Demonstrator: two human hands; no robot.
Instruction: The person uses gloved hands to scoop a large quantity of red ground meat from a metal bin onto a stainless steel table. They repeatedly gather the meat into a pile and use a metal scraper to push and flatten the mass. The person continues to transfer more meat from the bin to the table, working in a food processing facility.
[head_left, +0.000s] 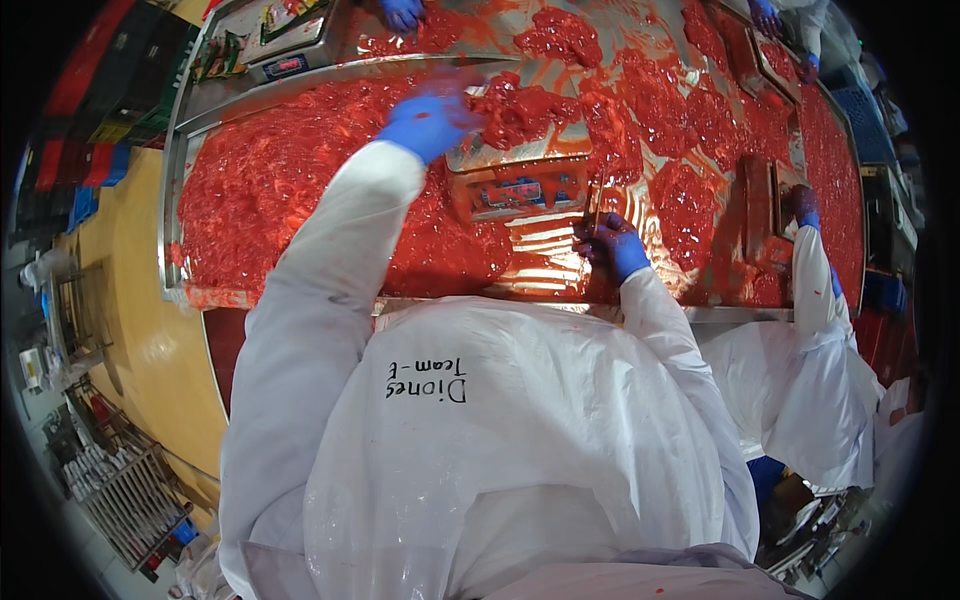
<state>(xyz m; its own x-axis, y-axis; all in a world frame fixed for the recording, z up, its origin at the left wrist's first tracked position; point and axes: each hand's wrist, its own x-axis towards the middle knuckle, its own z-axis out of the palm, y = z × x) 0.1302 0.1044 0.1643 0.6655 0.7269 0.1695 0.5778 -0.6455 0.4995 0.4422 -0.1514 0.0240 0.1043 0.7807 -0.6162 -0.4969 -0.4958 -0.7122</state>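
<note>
My left hand (431, 116), in a blood-smeared blue glove, is blurred at the left edge of a bench scale (517, 161). A heap of raw red meat (525, 112) lies on the scale's steel plate, close to my fingers; whether they grip anything is unclear. The scale's front bears a small display. To the right of the scale, low over the table, my right hand (616, 244) is closed around a thin, narrow tool (598, 199), possibly a knife, which points away from me. Its exact kind cannot be told.
Wet red meat (285, 180) covers much of the rimmed steel table (171, 225). Another scale (289, 49) with packets stands at the back left. A co-worker's gloved hand (403, 13) is at the far side; another co-worker's hand (806, 206) is beside a scale at right.
</note>
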